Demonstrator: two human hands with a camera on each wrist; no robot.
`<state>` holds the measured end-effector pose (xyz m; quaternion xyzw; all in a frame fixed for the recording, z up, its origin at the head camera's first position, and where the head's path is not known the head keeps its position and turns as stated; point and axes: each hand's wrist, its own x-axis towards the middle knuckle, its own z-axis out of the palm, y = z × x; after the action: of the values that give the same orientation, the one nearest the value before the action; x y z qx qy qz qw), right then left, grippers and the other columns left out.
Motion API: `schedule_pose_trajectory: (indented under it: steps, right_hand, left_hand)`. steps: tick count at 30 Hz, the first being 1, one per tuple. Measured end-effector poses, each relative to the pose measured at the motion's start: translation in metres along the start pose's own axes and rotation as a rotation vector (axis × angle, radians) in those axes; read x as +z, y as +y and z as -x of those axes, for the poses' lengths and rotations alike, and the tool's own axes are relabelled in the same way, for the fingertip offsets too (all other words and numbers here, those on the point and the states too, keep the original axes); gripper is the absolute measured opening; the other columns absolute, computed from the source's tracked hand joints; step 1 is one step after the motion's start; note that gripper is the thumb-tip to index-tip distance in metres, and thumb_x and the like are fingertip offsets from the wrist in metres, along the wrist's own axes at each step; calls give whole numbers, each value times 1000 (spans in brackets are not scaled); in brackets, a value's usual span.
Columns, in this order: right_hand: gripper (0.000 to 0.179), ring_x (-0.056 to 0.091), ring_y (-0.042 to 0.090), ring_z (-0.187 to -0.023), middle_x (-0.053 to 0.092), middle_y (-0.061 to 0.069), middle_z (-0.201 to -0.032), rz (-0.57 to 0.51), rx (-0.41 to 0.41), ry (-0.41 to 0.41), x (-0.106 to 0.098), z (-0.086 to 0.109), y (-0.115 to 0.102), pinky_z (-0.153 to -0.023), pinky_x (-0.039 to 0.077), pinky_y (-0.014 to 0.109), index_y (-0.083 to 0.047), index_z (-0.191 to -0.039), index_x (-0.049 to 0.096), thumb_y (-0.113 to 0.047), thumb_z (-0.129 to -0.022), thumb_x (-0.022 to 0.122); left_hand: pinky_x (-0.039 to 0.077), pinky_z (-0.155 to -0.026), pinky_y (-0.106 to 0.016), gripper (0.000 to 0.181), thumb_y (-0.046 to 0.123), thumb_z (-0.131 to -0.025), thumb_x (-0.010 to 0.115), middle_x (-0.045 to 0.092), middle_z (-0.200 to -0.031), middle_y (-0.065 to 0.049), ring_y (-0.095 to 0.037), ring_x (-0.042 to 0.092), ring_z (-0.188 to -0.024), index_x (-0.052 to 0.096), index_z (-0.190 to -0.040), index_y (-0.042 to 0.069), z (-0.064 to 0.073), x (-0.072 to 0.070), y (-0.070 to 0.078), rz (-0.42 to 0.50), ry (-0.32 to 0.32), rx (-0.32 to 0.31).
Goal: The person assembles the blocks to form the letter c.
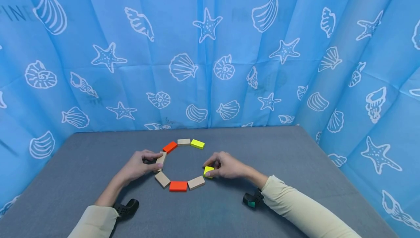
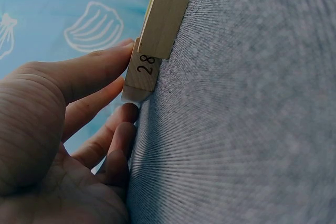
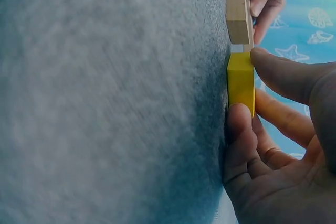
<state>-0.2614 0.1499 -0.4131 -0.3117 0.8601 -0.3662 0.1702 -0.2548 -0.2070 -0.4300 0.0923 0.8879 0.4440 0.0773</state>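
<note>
Rectangular blocks lie in an open ring on the table. With thumb and fingers my left hand [image 1: 139, 165] pinches a plain wooden block [image 1: 161, 160] at the ring's left side; its end bears the number 28 in the left wrist view. Another plain block [image 1: 162, 179] sits right at its near end, and an orange-red block [image 1: 170, 147] at its far end. At the ring's right side, my right hand [image 1: 229, 166] grips a yellow block [image 3: 241, 81] between thumb and fingers, partly covering it in the head view. Close beside that block lies a plain block [image 1: 196, 182].
An orange-red block [image 1: 178, 186] forms the near edge of the ring. At the far edge are a plain block [image 1: 183, 142] and a yellow block [image 1: 198, 144], with a gap on the right. A blue shell-patterned curtain [image 1: 210, 66] hangs behind the grey table [image 1: 210, 216].
</note>
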Motion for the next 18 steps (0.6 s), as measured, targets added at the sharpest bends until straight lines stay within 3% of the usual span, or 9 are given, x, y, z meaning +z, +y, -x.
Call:
schedule_pose_trajectory:
  steps: [18]
  right_hand:
    - [31,54,13,-75,60,-3,-98,39,-19,7,4,-1,-2,-66,42,27,-10,-122,74,-22,-94,75]
  left_hand:
    - [49,-69,-36,55,31,-87,83,58,-127,-15,-31,50,-107,67,-136,11,1,0,1,35,-11,11]
